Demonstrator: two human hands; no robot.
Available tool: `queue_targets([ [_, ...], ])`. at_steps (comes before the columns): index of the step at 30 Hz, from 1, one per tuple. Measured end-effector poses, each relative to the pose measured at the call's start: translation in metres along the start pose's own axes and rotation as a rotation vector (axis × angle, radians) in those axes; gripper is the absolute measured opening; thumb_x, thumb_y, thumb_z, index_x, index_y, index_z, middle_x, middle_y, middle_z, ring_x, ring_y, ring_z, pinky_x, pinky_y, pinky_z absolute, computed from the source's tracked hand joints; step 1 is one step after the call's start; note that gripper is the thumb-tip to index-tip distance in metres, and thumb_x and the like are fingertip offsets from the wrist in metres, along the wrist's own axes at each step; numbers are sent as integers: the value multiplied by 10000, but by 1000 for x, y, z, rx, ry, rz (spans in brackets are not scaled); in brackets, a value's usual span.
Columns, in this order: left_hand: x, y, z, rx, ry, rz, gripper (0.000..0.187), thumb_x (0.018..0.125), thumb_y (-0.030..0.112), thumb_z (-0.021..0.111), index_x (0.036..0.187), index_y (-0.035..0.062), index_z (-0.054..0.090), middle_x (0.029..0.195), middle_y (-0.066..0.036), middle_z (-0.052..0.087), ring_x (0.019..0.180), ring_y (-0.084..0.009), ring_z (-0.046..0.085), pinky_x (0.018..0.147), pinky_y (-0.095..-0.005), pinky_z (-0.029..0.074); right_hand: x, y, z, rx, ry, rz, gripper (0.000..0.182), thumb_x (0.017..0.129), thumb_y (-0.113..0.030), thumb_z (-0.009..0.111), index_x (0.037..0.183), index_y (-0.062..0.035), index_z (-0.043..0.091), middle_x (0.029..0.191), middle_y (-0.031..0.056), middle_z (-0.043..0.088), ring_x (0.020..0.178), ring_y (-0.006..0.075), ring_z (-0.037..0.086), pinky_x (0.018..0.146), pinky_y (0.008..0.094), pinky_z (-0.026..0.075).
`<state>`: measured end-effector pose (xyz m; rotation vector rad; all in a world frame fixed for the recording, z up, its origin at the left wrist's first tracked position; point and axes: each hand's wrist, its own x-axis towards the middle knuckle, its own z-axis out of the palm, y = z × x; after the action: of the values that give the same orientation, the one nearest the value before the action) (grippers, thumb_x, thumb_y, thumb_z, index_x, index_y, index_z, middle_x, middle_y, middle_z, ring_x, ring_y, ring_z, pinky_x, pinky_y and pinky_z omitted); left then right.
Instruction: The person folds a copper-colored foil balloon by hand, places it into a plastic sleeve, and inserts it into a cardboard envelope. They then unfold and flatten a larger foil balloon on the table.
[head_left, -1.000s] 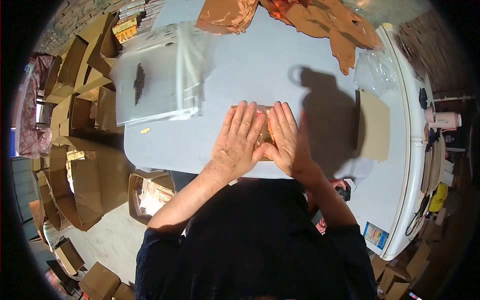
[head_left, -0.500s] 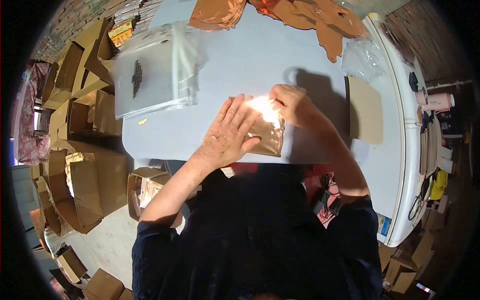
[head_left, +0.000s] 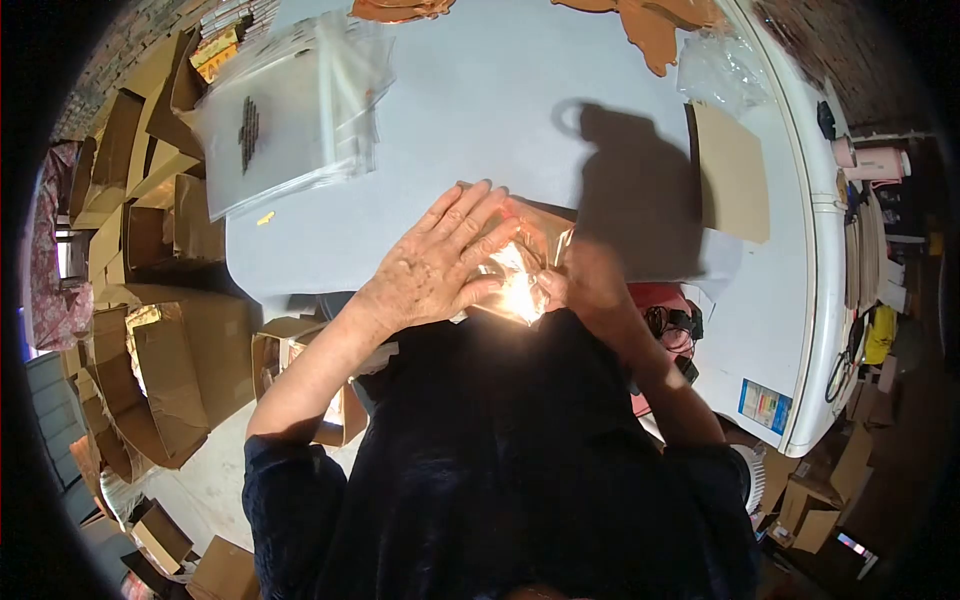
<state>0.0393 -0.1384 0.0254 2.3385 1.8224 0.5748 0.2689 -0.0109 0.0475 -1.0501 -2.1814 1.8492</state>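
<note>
A makeshift workshop; cardboard boxes (head_left: pixel 215 345) crowd one side; clear plastic sleeves (head_left: pixel 290 135) lie stacked on the worktable (head_left: pixel 460 110); brick wall (head_left: pixel 110 75) beyond

Left hand (head_left: pixel 425 272) flat on shiny packet (head_left: pixel 538 230), right hand (head_left: pixel 588 275) at its edge; clear sleeves (head_left: pixel 290 125) farther left.

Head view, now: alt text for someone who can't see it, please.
A person's left hand lies flat on a shiny coppery packet at the near edge of a table, the right hand at the packet's right side. Clear plastic sleeves lie left, cardboard boxes beyond.
</note>
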Motion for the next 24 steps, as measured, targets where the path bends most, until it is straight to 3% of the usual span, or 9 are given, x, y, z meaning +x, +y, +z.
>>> queue_targets([
  [4,-2,-3,2,-1,22,23,716,1006,496,538,1593,125,365,1655,-162,312,1545,-360,262,1282,-518,181,0,16,27,102,166,-137,132,967,-68,644,1063,21,624,996,31,611,908,98,558,793,298,478],
  [7,-3,1,-3,36,29,3,713,1009,521,521,1591,137,372,1657,-150,309,1545,-358,259,1276,-534,178,-5,16,27,117,157,-46,220,1020,-95,603,1205,23,616,1036,49,693,907,64,611,781,263,511],
  [8,-4,2,-5,34,29,-4,712,1010,537,507,1593,150,372,1661,-145,304,1549,-356,249,1275,-544,171,-5,27,30,316,153,-46,239,1022,-93,600,1233,19,604,1062,53,687,919,72,615,780,265,512],
  [10,-7,3,-3,19,40,-31,736,998,605,477,1599,192,376,1675,-139,282,1558,-366,220,1266,-582,144,-6,23,25,134,144,-114,255,1025,-92,596,1254,19,593,1085,60,685,928,80,622,782,267,517],
  [12,-13,5,-5,3,70,-53,753,985,614,494,1595,187,387,1677,-141,279,1558,-374,217,1263,-589,141,-7,17,22,67,141,-114,269,1028,-93,592,1272,21,584,1103,63,684,935,88,629,787,270,520],
  [17,-37,16,-8,-32,176,-30,787,920,592,617,1564,174,445,1661,-130,326,1551,-368,252,1262,-584,163,-8,20,27,302,132,-50,296,1036,-95,575,1306,28,571,1125,69,686,963,107,643,818,278,528],
  [18,-40,25,-10,-21,141,-4,722,910,450,694,1536,162,480,1630,-107,391,1522,-321,338,1262,-524,251,-7,19,26,276,139,-90,300,1036,-95,574,1309,29,569,1129,71,686,967,109,643,823,280,528],
  [21,-46,32,23,141,144,49,609,922,253,689,1498,144,523,1601,-87,439,1488,-271,406,1244,-453,336,-5,17,24,203,144,-149,309,1036,-97,576,1317,33,566,1139,75,685,975,114,643,835,283,529],
  [24,-43,32,36,84,192,-12,597,891,124,683,1473,154,554,1560,-83,497,1455,-263,459,1222,-453,377,-5,21,26,394,142,-110,316,1021,-113,615,1296,38,581,1124,83,683,970,113,637,830,281,522],
])
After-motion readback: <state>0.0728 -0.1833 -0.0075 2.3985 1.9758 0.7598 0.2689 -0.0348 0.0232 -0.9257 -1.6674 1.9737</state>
